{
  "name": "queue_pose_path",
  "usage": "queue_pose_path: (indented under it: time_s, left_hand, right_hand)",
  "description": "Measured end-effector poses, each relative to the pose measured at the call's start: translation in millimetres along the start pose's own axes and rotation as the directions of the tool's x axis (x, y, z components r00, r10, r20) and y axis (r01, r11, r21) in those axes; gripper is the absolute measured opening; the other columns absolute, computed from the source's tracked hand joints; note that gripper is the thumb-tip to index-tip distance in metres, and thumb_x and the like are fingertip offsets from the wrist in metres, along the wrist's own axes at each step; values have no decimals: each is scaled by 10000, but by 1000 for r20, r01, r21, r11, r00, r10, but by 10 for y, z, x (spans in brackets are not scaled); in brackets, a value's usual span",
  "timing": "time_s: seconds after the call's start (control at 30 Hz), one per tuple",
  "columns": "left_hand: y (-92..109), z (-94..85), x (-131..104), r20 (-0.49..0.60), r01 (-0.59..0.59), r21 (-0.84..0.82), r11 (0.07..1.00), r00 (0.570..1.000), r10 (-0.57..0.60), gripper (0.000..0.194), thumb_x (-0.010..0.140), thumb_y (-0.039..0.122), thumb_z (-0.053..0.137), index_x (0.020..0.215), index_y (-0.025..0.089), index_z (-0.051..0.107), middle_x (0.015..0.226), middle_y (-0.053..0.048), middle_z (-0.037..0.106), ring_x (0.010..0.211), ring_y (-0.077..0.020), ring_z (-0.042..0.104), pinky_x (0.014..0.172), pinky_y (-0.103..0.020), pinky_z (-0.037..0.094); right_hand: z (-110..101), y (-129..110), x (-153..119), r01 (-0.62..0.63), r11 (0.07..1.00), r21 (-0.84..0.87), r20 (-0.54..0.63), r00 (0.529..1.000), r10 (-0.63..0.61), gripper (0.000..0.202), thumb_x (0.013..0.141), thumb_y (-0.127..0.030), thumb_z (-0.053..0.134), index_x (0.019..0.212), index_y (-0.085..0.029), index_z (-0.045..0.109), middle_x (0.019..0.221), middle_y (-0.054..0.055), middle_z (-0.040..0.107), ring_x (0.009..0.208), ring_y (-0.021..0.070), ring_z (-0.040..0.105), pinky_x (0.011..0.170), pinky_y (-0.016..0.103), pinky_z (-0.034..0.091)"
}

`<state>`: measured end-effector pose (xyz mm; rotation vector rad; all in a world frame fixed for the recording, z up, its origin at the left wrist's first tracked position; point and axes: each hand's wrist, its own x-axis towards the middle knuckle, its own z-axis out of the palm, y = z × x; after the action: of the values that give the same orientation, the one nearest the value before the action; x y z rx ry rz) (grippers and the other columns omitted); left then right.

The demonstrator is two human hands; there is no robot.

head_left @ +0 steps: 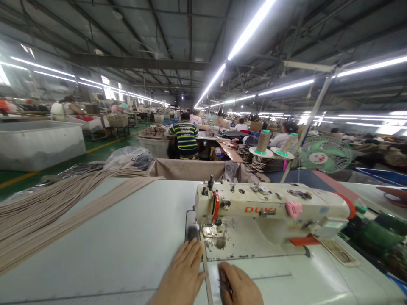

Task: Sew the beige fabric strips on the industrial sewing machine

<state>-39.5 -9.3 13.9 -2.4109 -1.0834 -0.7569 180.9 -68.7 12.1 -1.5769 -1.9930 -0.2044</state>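
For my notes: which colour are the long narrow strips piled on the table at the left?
Beige-tan, the long narrow strips; the head view shows them.

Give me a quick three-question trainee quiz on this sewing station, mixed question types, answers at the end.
1. True or false: the left hand lies flat on the table beside the narrow tan strip.
2. Multiple choice: the loose pile of tan strips lies (A) left of the sewing machine, (B) right of it, (C) on top of it.
3. Which hand holds a small tool, too blurred to identify?

Key: 1 true; 2 A; 3 the right hand.
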Motion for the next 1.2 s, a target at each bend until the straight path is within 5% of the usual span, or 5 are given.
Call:
queue_pose_path:
  time_s: [0.13,0.43,1.2]
  left_hand:
    - [52,-93,9,124,77,-122,990,990,-62,497,995,321,590,1448,131,515,1489,-102,602,1374,-267,578,1127,-486,548]
    - [69,-158,44,201,117,-160,980,976,-84,516,947,195,614,1450,123,520,1490,-110,600,1404,-278,546,1172,-506,509]
    - [-111,-205,286,271,212,-239,948,952,-144,484,993,265,595,1460,189,496,1482,-100,604,1461,-280,473,1237,-537,377]
  right_hand:
    - [-146,-64,44,-4,999,35,36,999,3,496,750,-46,509,1180,-259,633,951,20,769,863,191,722,794,268,550]
    - [-256,-119,93,56,998,16,-1,998,-56,416,796,-73,522,1157,-244,638,884,14,753,790,188,721,719,271,545]
    - [-272,-107,85,87,996,10,56,995,-87,399,820,-89,545,1183,-241,614,910,34,754,802,194,719,719,281,563]
